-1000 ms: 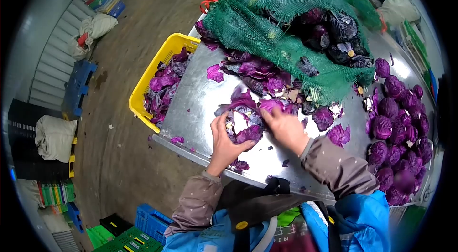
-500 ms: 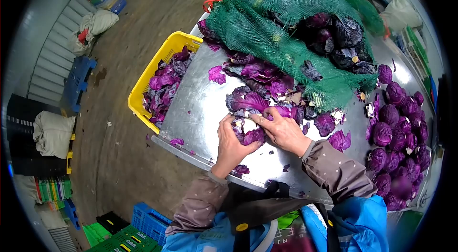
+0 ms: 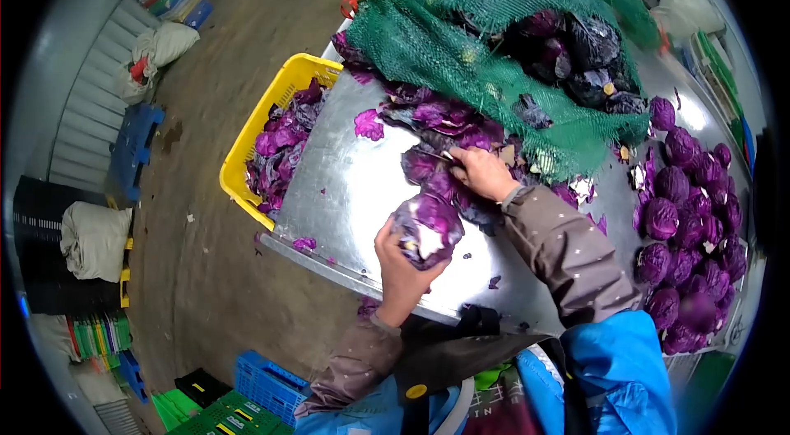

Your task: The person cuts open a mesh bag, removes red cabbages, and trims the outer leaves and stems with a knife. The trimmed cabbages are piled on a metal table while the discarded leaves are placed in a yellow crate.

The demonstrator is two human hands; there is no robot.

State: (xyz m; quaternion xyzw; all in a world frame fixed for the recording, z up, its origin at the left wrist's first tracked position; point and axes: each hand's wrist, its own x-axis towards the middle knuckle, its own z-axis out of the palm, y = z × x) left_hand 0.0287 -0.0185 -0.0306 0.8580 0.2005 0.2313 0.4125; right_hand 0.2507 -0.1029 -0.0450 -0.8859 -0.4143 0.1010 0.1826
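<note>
My left hand (image 3: 400, 269) is closed around the lower left side of a red cabbage (image 3: 428, 229), its pale cut patch facing me. Up and to the right, my right hand (image 3: 484, 174) is closed on what looks like a small knife (image 3: 445, 155), only a thin bit of which shows. Loose purple outer leaves (image 3: 420, 165) lie beneath and beside the right fingers. More torn leaves are heaped along the edge of a green mesh bag (image 3: 444, 32), which has dark untrimmed cabbages (image 3: 597, 48) in its opening.
The metal table (image 3: 337, 155) carries a pile of trimmed red cabbages (image 3: 683, 188) on the right. A yellow basket (image 3: 239, 159) of leaves stands against the table's left edge. Blue crates (image 3: 267, 386) and green crates (image 3: 218, 414) are on the floor at lower left.
My right hand has moved up, away from the cabbage, and outer leaves now lie beyond it. My left hand still holds the cabbage, now more fully exposed.
</note>
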